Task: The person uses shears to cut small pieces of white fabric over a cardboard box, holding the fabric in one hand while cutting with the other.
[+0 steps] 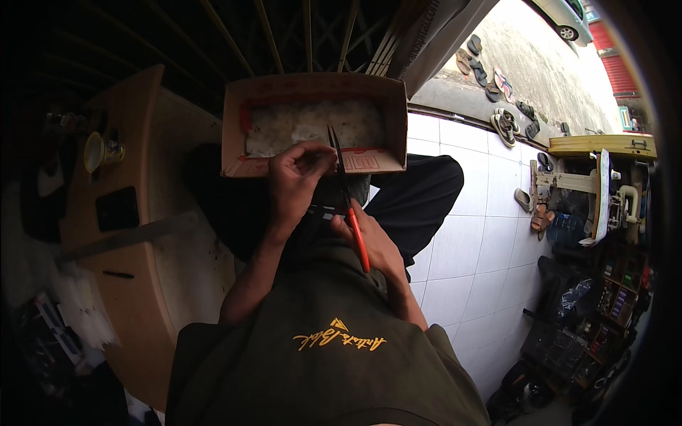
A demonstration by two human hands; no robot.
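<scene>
My right hand (369, 238) is closed on a long red-handled tool (360, 245) with two dark, narrow, pointed jaws; whether it is pliers or scissors I cannot tell. Its tips point away from me, over the near side of an open cardboard box (234, 135). The fingers of my left hand (298, 174) are pinched together beside those jaws, above the box's near edge. What they hold, if anything, is too small to make out. Inside the box lies pale, whitish, fluffy-looking material (323, 121).
Left of me stands a wooden table (135, 284) with a dark flat device (118, 209), a pen (118, 274) and a round tub (94, 151). A metal gate (309, 35) rises behind the box. Footwear (504, 128) lies by the doorway, with cluttered shelves (614, 298) at the right.
</scene>
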